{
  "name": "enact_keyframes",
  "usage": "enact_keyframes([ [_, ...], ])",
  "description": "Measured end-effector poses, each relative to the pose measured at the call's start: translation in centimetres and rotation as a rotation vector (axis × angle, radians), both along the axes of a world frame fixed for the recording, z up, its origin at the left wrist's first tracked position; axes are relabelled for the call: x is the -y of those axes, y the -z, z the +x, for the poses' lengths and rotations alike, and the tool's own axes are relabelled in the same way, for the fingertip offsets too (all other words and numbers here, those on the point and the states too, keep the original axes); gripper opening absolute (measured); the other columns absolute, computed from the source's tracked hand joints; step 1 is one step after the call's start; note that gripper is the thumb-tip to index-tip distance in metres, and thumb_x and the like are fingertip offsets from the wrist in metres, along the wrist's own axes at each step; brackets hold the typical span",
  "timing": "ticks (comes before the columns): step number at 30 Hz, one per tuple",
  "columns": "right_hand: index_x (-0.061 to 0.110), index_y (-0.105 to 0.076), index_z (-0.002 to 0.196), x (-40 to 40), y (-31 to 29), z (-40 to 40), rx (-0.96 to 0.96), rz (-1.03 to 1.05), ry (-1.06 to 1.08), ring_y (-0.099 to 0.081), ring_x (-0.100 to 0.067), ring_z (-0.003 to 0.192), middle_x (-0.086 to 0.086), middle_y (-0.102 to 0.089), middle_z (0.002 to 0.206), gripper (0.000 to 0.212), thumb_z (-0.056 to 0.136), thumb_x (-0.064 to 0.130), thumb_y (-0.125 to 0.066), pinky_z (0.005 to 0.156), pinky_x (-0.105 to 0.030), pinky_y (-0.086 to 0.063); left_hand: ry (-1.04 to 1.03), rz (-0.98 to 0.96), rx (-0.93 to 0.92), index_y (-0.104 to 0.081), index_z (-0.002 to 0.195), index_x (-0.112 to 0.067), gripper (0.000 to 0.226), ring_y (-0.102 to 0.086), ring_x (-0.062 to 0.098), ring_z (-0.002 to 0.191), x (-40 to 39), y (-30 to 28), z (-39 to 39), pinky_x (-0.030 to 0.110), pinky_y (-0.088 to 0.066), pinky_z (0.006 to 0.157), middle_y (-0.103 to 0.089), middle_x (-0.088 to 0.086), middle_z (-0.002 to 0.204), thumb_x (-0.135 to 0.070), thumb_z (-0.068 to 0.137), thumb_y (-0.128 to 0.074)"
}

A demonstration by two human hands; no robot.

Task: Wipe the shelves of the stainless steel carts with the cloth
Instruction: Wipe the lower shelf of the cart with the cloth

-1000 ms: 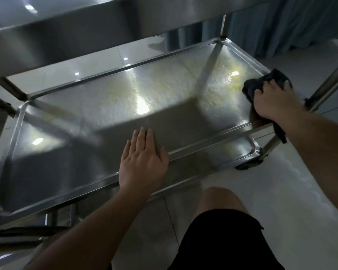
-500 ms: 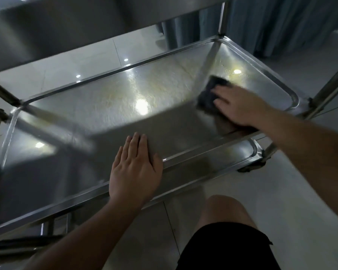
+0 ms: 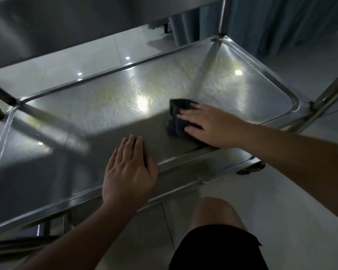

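Note:
A stainless steel cart shelf [image 3: 105, 106] with a raised rim fills the middle of the head view. A dark cloth [image 3: 176, 117] lies crumpled on the shelf, right of centre. My right hand [image 3: 209, 125] presses flat on the cloth with straight fingers, covering its right part. My left hand [image 3: 129, 172] rests flat, fingers together, on the shelf's near rim and surface, a little left of the cloth and apart from it.
The cart's upper shelf [image 3: 66, 26] overhangs at the top. Upright posts stand at the far right corner [image 3: 223, 16], the near right [image 3: 331, 94] and the left [image 3: 0, 94]. A castor [image 3: 250, 169] shows below the near right corner. My knee [image 3: 213, 213] is close to the rim. Curtains [image 3: 281, 22] hang behind.
My right hand has swept the cloth leftward, from the shelf's right rim to right of centre. My left hand has stayed on the near rim.

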State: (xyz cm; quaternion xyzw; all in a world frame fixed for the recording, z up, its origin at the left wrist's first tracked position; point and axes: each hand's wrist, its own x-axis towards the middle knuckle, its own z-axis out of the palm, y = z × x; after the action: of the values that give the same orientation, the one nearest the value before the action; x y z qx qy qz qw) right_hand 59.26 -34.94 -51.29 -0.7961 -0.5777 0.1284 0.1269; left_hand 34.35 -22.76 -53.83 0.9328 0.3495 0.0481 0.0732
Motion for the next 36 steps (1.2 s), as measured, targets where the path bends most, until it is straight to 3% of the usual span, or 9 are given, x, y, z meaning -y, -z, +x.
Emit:
enact_keyframes([
  [3, 0.030, -0.043, 0.157, 1.7, -0.1, 2.4, -0.007, 0.015, -0.023, -0.024, -0.015, 0.154, 0.012, -0.037, 0.164, 0.053, 0.107, 0.043, -0.050, 0.123, -0.038, -0.019, 0.006, 0.003, -0.005, -0.017, 0.169, -0.023, 0.072, -0.004, 0.013, 0.163, 0.1, 0.0, 0.0, 0.035, -0.002, 0.132, -0.013, -0.001, 0.177, -0.056, 0.105, -0.024],
  [6, 0.018, -0.049, 0.152, 3.5, -0.4, 7.8, 0.045, 0.065, 0.338, -0.040, -0.031, 0.145, -0.008, -0.045, 0.160, 0.047, 0.108, 0.033, -0.047, 0.119, -0.041, -0.028, -0.001, 0.014, -0.001, -0.019, 0.168, -0.023, 0.073, -0.006, 0.014, 0.163, 0.0, 0.2, 0.1, 0.035, -0.003, 0.132, -0.016, -0.001, 0.176, -0.057, 0.104, -0.022],
  [12, 0.012, -0.032, 0.160, 6.6, 0.4, 7.1, 0.108, -0.126, 0.776, -0.022, -0.037, 0.155, -0.008, -0.028, 0.169, 0.063, 0.107, 0.044, -0.017, 0.127, -0.052, -0.016, 0.007, 0.044, 0.014, -0.028, 0.166, -0.019, 0.076, -0.016, 0.019, 0.162, 0.0, 0.6, 0.0, 0.036, -0.006, 0.131, -0.025, 0.004, 0.174, -0.058, 0.101, -0.019],
  [16, 0.012, -0.054, 0.139, 5.9, 0.5, -1.9, 0.197, -0.050, 0.610, -0.046, -0.039, 0.136, -0.016, -0.056, 0.145, 0.059, 0.104, 0.046, -0.022, 0.114, -0.050, -0.039, 0.010, 0.044, 0.007, -0.028, 0.165, -0.018, 0.075, -0.016, 0.019, 0.162, -0.1, 0.9, 0.1, 0.039, -0.010, 0.132, -0.026, 0.005, 0.174, -0.058, 0.103, -0.018],
  [21, 0.030, -0.045, 0.156, 3.6, -0.1, -4.8, 0.105, 0.002, 0.106, -0.029, -0.019, 0.154, 0.014, -0.040, 0.161, 0.070, 0.099, 0.062, -0.020, 0.120, -0.042, -0.030, 0.015, 0.029, 0.008, -0.024, 0.167, -0.019, 0.077, -0.010, 0.017, 0.163, -0.1, 0.8, 0.0, 0.036, -0.004, 0.131, -0.020, 0.003, 0.175, -0.059, 0.102, -0.015],
  [25, 0.020, -0.048, 0.155, 3.5, 0.0, 4.2, 0.102, 0.034, 0.314, -0.038, -0.030, 0.148, -0.003, -0.044, 0.162, 0.054, 0.106, 0.044, -0.042, 0.120, -0.040, -0.027, 0.017, 0.023, 0.000, -0.020, 0.168, -0.020, 0.078, -0.005, 0.015, 0.163, 0.1, 0.6, 0.0, 0.036, -0.001, 0.131, -0.016, 0.002, 0.177, -0.060, 0.101, -0.011],
  [29, 0.013, -0.054, 0.142, 3.9, -0.5, 12.6, 0.123, -0.024, 0.635, -0.041, -0.039, 0.142, -0.019, -0.048, 0.155, 0.059, 0.102, 0.047, -0.029, 0.122, -0.054, -0.028, 0.011, 0.015, 0.014, -0.019, 0.168, -0.021, 0.076, -0.003, 0.014, 0.163, 0.0, 0.6, 0.3, 0.036, 0.000, 0.132, -0.015, 0.001, 0.177, -0.058, 0.102, -0.013],
  [33, 0.005, -0.050, 0.145, -0.2, -0.1, 10.1, 0.192, -0.056, 0.726, -0.031, -0.042, 0.148, -0.020, -0.040, 0.159, 0.054, 0.105, 0.032, -0.027, 0.123, -0.055, -0.018, 0.003, 0.017, 0.005, -0.021, 0.168, -0.020, 0.075, -0.005, 0.016, 0.163, 0.0, 0.7, 0.2, 0.036, 0.000, 0.132, -0.017, 0.002, 0.176, -0.056, 0.103, -0.016],
  [36, 0.016, -0.041, 0.154, -4.5, 0.5, 4.2, 0.066, -0.025, 0.707, -0.023, -0.037, 0.154, -0.009, -0.033, 0.166, 0.061, 0.104, 0.045, -0.025, 0.124, -0.050, -0.020, 0.002, 0.003, 0.015, -0.023, 0.167, -0.019, 0.077, -0.007, 0.016, 0.163, 0.0, 0.7, 0.4, 0.036, -0.001, 0.132, -0.018, 0.002, 0.176, -0.056, 0.101, -0.017],
])
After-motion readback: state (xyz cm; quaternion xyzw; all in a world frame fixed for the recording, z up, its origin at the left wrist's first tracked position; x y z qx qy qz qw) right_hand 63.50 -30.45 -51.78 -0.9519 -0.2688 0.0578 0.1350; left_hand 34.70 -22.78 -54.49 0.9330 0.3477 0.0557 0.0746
